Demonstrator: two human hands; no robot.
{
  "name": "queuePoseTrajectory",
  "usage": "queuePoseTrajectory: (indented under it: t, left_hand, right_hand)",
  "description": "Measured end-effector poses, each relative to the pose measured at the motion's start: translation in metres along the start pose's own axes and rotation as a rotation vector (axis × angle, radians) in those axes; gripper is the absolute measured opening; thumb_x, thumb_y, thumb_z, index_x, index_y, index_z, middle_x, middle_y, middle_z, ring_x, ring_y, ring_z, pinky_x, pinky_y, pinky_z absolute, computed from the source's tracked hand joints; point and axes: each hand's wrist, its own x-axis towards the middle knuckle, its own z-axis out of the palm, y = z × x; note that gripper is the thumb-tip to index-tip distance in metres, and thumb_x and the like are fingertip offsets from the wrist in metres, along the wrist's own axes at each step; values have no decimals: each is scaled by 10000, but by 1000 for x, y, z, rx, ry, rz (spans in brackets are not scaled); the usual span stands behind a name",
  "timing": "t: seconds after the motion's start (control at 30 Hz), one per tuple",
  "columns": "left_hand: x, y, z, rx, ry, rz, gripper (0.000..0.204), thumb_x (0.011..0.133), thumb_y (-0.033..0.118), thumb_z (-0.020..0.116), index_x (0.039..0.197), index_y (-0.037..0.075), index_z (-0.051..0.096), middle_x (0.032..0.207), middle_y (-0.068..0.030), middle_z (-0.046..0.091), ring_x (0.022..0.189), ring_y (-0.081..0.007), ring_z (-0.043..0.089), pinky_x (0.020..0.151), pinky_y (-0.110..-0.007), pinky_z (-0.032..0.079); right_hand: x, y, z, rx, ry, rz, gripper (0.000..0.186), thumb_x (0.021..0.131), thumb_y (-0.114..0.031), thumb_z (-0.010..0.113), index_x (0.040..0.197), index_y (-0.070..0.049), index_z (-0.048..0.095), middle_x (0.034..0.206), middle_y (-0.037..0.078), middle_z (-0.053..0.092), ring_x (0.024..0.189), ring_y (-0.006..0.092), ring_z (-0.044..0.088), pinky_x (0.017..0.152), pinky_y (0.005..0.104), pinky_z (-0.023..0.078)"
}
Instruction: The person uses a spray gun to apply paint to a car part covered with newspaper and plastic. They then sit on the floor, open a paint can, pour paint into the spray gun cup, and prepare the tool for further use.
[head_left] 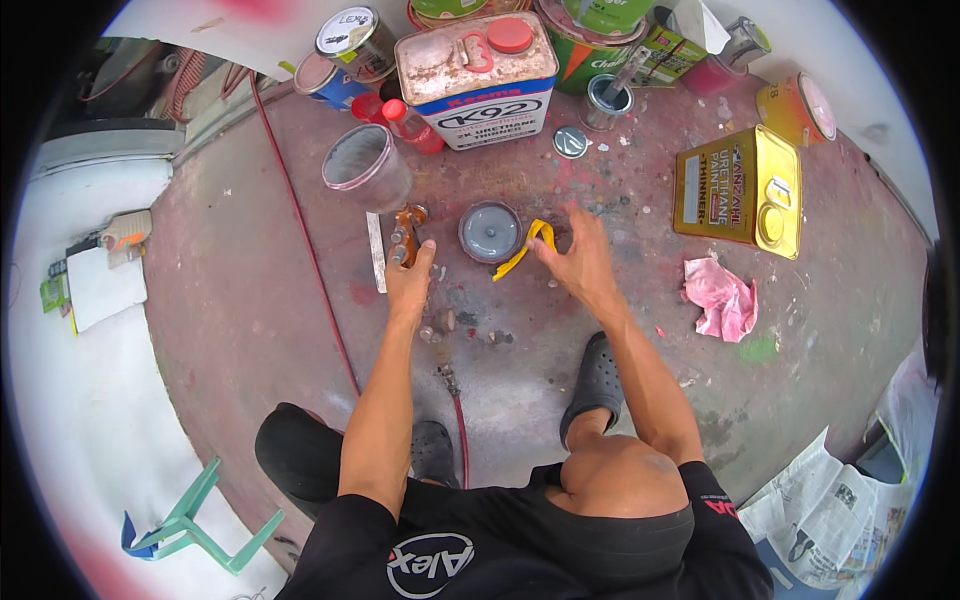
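Note:
My left hand is closed round a copper-coloured spray gun. Above the gun, and seemingly joined to it, is an open translucent cup coated grey inside. To the right of the gun lies a round lid-like piece, grey inside with a small nub at its centre. A curled yellow strip rests beside it. My right hand has its thumb against this strip, while its fingers stand apart. Left of the gun lies a flat metal strip.
Paint tins, a red-capped thinner can and a small tin holding a brush line the wall. To the right are a gold can and a crumpled pink cloth. A red hose crosses the floor at left.

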Motion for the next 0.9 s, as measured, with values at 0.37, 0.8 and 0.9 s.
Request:
queuePoseTrajectory:
  t: [0.37,0.8,0.9]
  left_hand:
    - [-4,23,4,-83,-94,-48,389,1082,268,773,1364,23,666,1076,-41,737,764,-91,669,619,-241,526]
    - [-152,16,50,61,-346,264,557,1039,129,655,1559,-33,539,1199,-192,720,1036,-260,702,971,-400,560]
    - [-166,18,66,203,-403,465,670,1022,117,689,1634,-45,470,1332,-228,701,1117,-353,737,1010,-448,573]
  right_hand:
    - [39,-54,49,-396,-376,-419,1152,701,-373,1035,1675,-92,488,1573,229,567,1425,445,540,1245,569,421]
    - [-5,-123,-167,1038,291,60,849,777,-279,1044,1339,-71,444,1459,178,588,1323,278,653,1125,416,581]
    - [-31,-130,-172,698,229,-212,881,710,-313,1081,1267,-97,434,1524,210,547,1391,298,619,1163,454,552]
